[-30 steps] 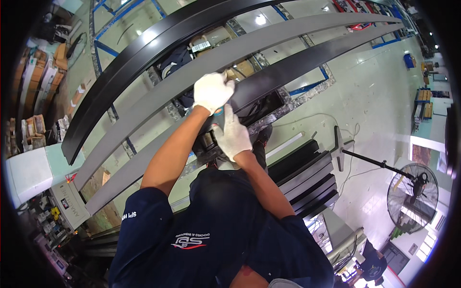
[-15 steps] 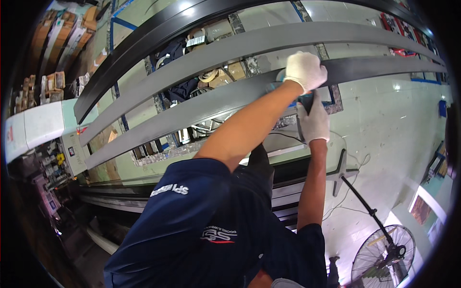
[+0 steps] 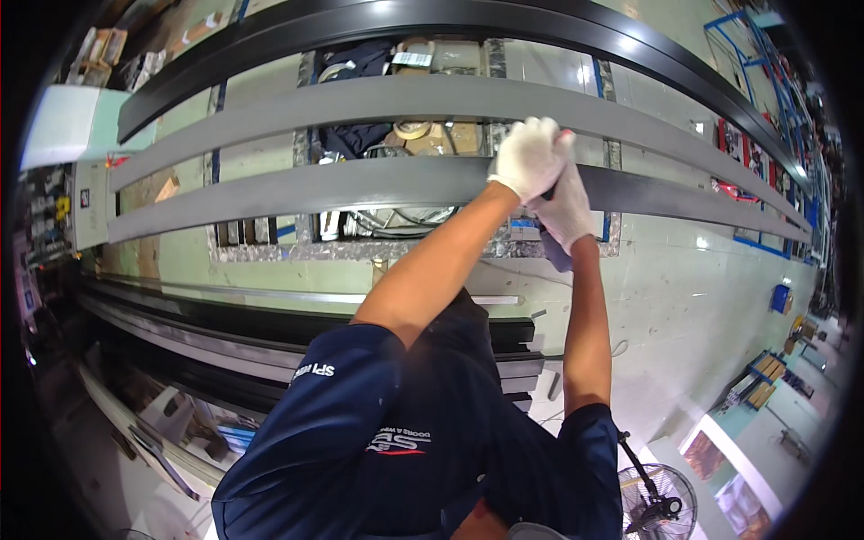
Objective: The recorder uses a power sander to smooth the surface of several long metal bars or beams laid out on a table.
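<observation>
Both my hands wear white knit gloves and close together on a handheld power sander, resting on the nearest long flat bar (image 3: 396, 182). My left hand (image 3: 526, 160) lies over the top of the tool and covers most of it. My right hand (image 3: 567, 209) grips it from the near side, touching the left. Below the right hand a dark bluish part of the sander (image 3: 556, 255) shows. The bar is dull grey left of my hands and darker to the right. The sander's working face is hidden.
Beyond lie a second grey bar (image 3: 360, 97) and a glossy black bar (image 3: 504, 20). Under them, a stone-patterned frame (image 3: 279, 247) holds tape rolls, dark cloth and cables. Black profiles (image 3: 513, 333) are stacked close to my legs. A fan (image 3: 661, 506) stands lower right.
My view has turned, so the bars lie more level. Both hands, with the sander between them, have moved a little left along the nearest bar.
</observation>
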`<action>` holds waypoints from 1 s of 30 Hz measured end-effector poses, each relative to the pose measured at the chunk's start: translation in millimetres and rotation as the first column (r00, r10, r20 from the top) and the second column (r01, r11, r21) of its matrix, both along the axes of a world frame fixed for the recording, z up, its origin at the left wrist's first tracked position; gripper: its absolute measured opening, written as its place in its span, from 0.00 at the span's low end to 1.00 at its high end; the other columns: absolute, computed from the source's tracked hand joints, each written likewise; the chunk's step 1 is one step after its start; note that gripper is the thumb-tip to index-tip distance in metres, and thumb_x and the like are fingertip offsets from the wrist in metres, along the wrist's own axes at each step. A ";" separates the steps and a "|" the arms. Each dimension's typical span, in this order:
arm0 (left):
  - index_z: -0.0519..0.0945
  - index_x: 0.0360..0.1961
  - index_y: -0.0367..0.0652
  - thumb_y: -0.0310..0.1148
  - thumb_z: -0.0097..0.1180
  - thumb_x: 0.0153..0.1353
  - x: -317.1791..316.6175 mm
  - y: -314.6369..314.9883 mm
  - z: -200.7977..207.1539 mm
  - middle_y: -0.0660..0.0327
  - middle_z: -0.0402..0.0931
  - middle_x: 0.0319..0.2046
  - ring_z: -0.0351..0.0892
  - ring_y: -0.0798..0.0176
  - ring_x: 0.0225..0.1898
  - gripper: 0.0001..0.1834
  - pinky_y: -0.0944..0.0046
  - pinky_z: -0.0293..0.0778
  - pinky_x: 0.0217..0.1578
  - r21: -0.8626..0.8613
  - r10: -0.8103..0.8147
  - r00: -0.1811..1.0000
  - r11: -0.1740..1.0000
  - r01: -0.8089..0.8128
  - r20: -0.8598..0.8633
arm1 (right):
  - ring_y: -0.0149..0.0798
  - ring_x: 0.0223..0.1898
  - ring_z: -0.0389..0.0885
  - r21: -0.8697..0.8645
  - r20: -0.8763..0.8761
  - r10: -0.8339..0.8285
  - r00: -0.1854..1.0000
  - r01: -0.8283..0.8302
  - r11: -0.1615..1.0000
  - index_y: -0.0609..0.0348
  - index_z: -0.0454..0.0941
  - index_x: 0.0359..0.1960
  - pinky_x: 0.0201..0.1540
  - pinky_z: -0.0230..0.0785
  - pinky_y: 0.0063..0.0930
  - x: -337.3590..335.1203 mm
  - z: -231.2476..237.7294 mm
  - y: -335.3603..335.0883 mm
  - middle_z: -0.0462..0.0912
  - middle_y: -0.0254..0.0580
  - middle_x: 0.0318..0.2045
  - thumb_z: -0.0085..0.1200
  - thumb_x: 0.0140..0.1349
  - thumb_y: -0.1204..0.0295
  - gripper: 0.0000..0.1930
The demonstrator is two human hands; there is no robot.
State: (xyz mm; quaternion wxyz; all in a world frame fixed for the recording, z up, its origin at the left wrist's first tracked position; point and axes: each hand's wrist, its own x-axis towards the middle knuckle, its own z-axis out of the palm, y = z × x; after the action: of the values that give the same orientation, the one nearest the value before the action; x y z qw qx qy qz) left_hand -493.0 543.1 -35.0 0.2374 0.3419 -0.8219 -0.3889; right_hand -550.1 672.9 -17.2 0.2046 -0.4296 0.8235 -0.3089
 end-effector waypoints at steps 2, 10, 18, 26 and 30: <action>0.88 0.58 0.36 0.50 0.58 0.81 43.7 -24.6 7.9 0.37 0.89 0.53 0.88 0.32 0.57 0.25 0.40 0.82 0.63 0.038 0.063 0.996 0.997 -0.060 -0.066 | 0.65 0.66 0.83 0.062 -0.049 0.052 0.997 -0.049 0.997 0.66 0.75 0.69 0.70 0.77 0.54 36.9 8.4 -29.1 0.85 0.63 0.61 0.82 0.56 0.60 0.42; 0.82 0.72 0.35 0.54 0.48 0.88 249.3 -123.8 -10.7 0.35 0.84 0.68 0.81 0.31 0.71 0.32 0.41 0.75 0.73 0.179 0.299 0.954 0.940 -0.291 -0.017 | 0.60 0.62 0.87 0.348 -0.236 0.471 0.850 -0.379 0.858 0.65 0.78 0.65 0.63 0.86 0.54 209.9 12.3 -175.1 0.86 0.60 0.56 0.74 0.60 0.51 0.38; 0.86 0.67 0.36 0.45 0.54 0.88 380.2 -164.0 -11.6 0.40 0.86 0.62 0.85 0.37 0.64 0.24 0.43 0.78 0.67 -0.132 0.695 0.718 0.708 -0.694 -0.050 | 0.63 0.65 0.79 0.166 -0.214 0.484 0.848 -0.457 0.874 0.54 0.74 0.76 0.67 0.78 0.59 323.4 5.3 -239.7 0.78 0.61 0.63 0.69 0.63 0.60 0.38; 0.90 0.64 0.45 0.40 0.59 0.83 476.5 27.2 -100.2 0.44 0.88 0.59 0.83 0.39 0.65 0.18 0.44 0.76 0.71 0.036 0.842 0.511 0.513 -0.858 0.173 | 0.63 0.78 0.71 0.245 -0.306 0.482 0.821 -0.421 0.873 0.62 0.66 0.81 0.76 0.74 0.59 325.1 19.8 -245.3 0.72 0.60 0.75 0.74 0.60 0.51 0.51; 0.93 0.52 0.41 0.47 0.58 0.74 524.5 146.5 -174.0 0.39 0.92 0.46 0.95 0.42 0.50 0.22 0.39 0.86 0.54 0.213 0.514 0.632 0.653 -0.727 0.581 | 0.67 0.73 0.78 0.225 -0.325 0.427 0.844 -0.370 0.901 0.49 0.77 0.77 0.75 0.76 0.60 243.4 7.9 -220.3 0.78 0.63 0.70 0.76 0.57 0.45 0.46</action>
State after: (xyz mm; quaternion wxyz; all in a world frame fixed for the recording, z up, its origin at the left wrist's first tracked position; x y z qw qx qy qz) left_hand 31.5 689.6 -209.0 0.0710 0.7369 -0.5715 -0.3540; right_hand -306.7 452.6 -9.3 0.1396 -0.6247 0.7604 -0.1097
